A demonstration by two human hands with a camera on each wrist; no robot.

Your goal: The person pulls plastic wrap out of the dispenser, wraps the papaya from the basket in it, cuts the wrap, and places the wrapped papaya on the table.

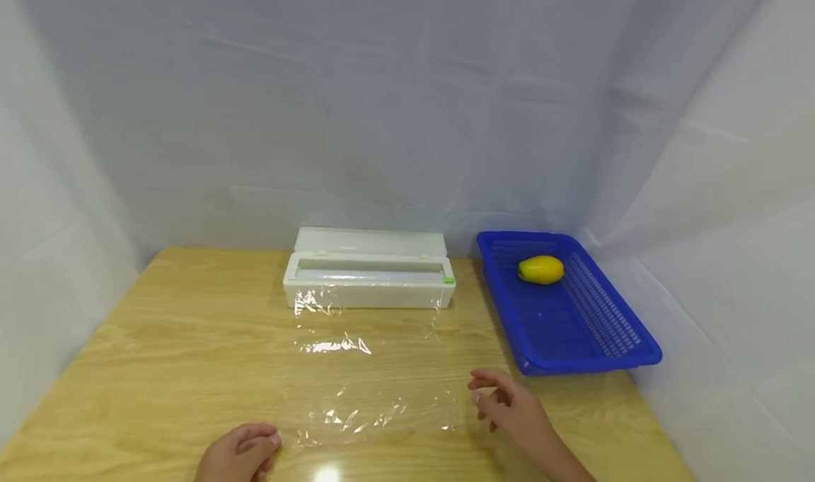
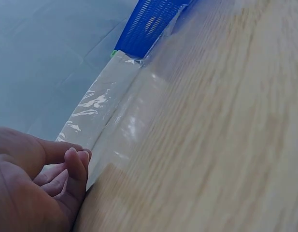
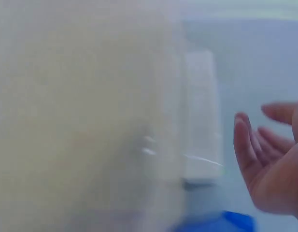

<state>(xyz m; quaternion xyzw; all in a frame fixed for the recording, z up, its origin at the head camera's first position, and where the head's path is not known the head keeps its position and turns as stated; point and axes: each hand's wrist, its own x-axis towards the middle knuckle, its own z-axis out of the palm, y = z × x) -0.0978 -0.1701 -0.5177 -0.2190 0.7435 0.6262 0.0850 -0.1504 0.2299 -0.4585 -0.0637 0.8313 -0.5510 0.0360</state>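
Observation:
A sheet of clear cling film [image 1: 356, 383] stretches over the wooden table from a white cling film dispenser [image 1: 369, 296] whose lid [image 1: 371, 242] stands raised. At the film's near left corner, my left hand [image 1: 238, 454] has thumb and index fingertips together, appearing to pinch the edge; the left wrist view shows the same fingertips [image 2: 83, 152] meeting. My right hand [image 1: 512, 411] hovers off the film's near right corner, fingers loosely bent and apart, holding nothing. In the blurred right wrist view, the right hand's thumb and fingers [image 3: 243, 140] are separated.
A blue plastic basket [image 1: 522, 326] stands at the right of the table, beyond my right hand. Inside it lies a yellow papaya-like fruit [image 1: 541, 270]. A green slider [image 1: 448, 280] sits at the dispenser's right end. White sheeting [image 1: 382, 114] encloses the back and sides.

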